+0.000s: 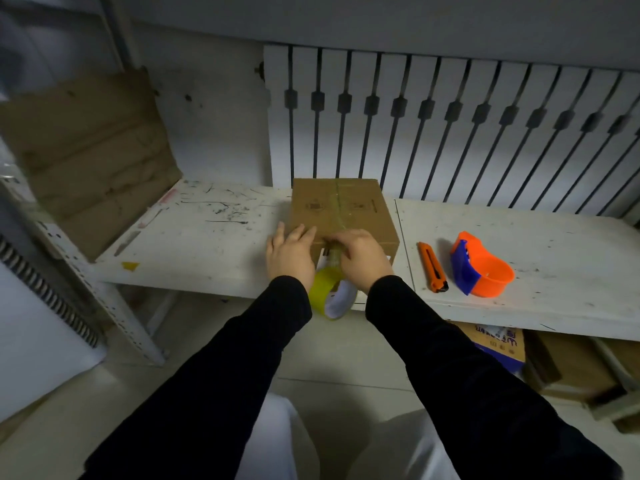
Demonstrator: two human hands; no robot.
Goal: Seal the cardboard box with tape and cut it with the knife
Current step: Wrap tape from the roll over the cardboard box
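Here, left hand [289, 252] flat on box [341, 213] w/ fingers straight, right hand [360, 256] pinching tape [330, 296] at near edge.

Taped cardboard box [341, 211] on shelf, yellow tape roll [327, 296] hanging, orange knife [432, 267] beside.
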